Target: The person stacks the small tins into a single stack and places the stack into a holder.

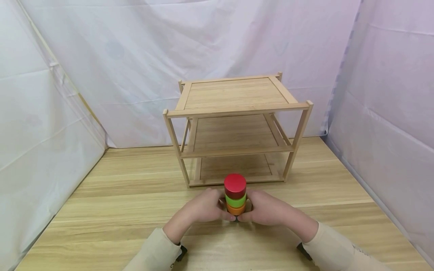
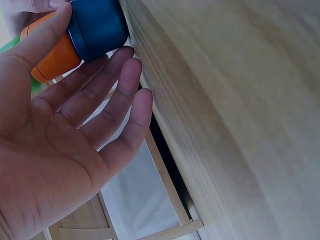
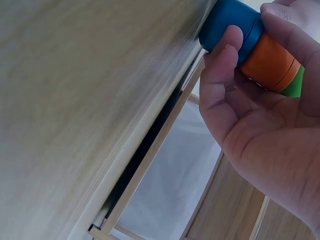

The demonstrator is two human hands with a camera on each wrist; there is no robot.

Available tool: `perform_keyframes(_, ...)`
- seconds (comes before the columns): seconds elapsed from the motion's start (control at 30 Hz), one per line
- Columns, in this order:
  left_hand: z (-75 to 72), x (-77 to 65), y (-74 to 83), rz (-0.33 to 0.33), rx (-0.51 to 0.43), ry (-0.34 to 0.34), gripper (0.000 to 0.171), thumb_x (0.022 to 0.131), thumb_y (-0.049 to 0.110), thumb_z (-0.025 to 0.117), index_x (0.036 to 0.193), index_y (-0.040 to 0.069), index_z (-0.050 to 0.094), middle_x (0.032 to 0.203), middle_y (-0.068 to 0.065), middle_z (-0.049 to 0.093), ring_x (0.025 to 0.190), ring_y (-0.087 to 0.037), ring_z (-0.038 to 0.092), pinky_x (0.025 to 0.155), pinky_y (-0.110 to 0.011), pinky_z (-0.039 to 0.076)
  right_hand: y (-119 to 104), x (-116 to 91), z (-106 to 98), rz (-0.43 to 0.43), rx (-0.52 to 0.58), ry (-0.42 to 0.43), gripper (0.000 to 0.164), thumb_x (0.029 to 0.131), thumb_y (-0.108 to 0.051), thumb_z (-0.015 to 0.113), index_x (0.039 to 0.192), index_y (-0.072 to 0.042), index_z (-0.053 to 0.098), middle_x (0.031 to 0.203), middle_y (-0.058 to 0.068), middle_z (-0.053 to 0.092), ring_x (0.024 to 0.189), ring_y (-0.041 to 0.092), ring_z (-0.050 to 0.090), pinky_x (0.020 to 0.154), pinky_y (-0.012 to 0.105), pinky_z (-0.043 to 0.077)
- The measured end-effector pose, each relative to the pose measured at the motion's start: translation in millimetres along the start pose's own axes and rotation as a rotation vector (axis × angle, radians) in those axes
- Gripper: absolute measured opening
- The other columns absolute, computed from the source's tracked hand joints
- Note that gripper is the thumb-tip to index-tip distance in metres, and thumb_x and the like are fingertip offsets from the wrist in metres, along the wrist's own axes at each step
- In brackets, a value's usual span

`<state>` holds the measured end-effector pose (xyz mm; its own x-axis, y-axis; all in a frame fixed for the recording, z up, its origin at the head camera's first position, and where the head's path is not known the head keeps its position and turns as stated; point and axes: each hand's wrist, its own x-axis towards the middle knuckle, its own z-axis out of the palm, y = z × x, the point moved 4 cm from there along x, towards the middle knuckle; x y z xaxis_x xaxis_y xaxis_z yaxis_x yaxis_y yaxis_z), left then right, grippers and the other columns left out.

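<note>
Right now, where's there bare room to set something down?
Free on the table: left patch between rack, left curtain and left sleeve; right patch between rack, right curtain and right sleeve. Top shelf and middle shelf look bare too; bottom shelf partly hidden. Crowded: in front of the rack, where left hand and right hand hold the coloured stack.

Your Two Arms, Bare Hands, Mirrored Pair

Left arm (image 1: 157,246): one, pale-sleeved, your wrist bare, angled inward. Left hand (image 1: 206,207): your thumb opposing spaced, gently bent fingers (image 2: 112,120), palm showing in its wrist view. Right arm (image 1: 330,244): one, likewise sleeved, angled inward. Right hand (image 1: 266,208): your fingers more tightly curled, thumb opposing. Thumbs (image 1: 228,216): two, your tips close together, pointing at each other.
</note>
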<state>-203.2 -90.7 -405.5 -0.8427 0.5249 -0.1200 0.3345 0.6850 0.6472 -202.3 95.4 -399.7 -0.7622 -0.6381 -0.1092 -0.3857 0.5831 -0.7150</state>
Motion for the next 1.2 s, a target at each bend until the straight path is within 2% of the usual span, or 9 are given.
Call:
perform_keyframes(0.43, 0.8, -0.9, -1.2, -0.028, 0.006, -0.015, 0.048, 0.083, 0.034, 0.093, 0.124, 0.019, 0.072, 0.113, 0.001, 0.078, 0.097, -0.01, 0.072, 0.086, -0.029, 0.059, 1.2, -0.8, 1.6, 0.02, 0.001, -0.01, 0.053, 0.09, -0.028, 0.086, 0.136, -0.017, 0.062, 0.137, 0.003, 0.071, 0.127, 0.024, 0.067, 0.111, 0.06, 0.051)
perform_keyframes(1.2, -0.2, -1.3, -0.9, -0.013, 0.001, -0.029, 0.045, 0.084, 0.033, 0.092, 0.122, 0.019, 0.072, 0.114, -0.001, 0.078, 0.099, -0.011, 0.073, 0.088, -0.029, 0.059, 0.8, -0.1, 2.1, 0.031, -0.009, -0.022, 0.053, 0.091, -0.03, 0.086, 0.136, -0.015, 0.061, 0.135, 0.004, 0.072, 0.121, 0.02, 0.068, 0.107, 0.058, 0.054)
